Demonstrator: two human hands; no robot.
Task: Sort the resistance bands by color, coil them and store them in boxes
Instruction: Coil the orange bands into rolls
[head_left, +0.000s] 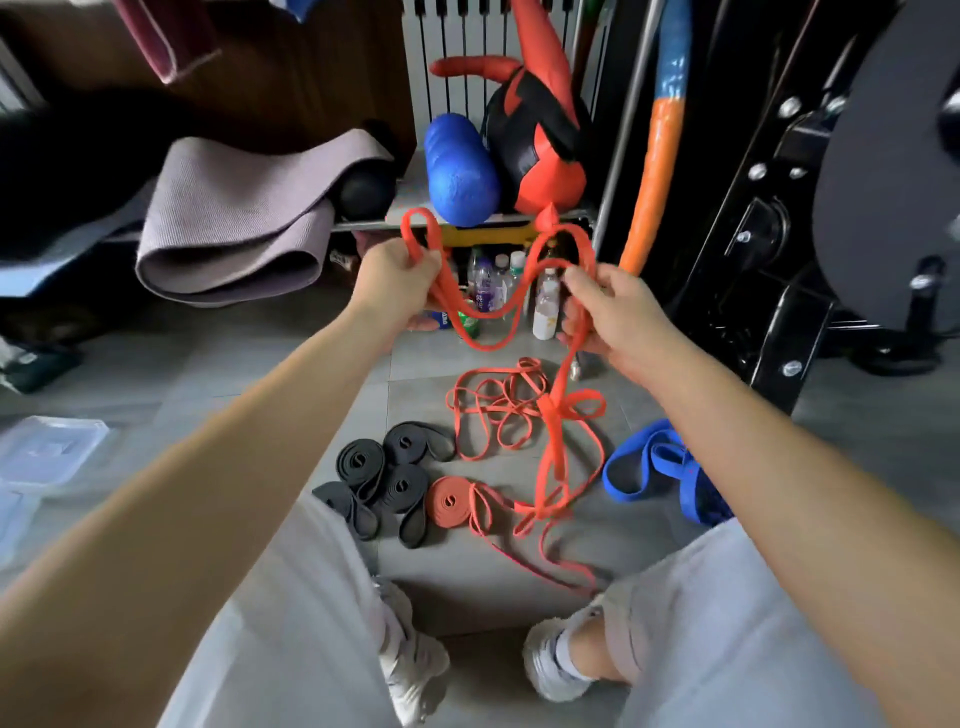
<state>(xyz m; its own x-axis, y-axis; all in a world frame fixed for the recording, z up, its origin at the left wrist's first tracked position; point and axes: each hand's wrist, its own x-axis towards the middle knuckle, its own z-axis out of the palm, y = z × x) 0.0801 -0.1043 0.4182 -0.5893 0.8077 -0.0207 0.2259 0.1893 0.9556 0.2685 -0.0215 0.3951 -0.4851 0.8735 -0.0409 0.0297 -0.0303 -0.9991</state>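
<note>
Crouched on a grey tiled floor in a gym storage corner, a person holds up a tangled orange resistance band with both hands. The left hand has its fingers curled round one loop of the band, which stands up above the fist. The right hand grips another loop, fingers closed round the strap, and from it the band hangs down, knotted midway, to the floor. A slack length sags between the two hands. Beside the knot, more orange bands lie in a loose heap on the tiles. Nearer the person's knees sit several coiled black bands, grouped together. Just beside them is one coiled orange band with a loose tail. A pile of blue bands lies beneath the right forearm. A clear plastic box rests on the floor at far left. A folded grey yoga mat, a blue foam roller and several drink bottles fill the background.
</note>
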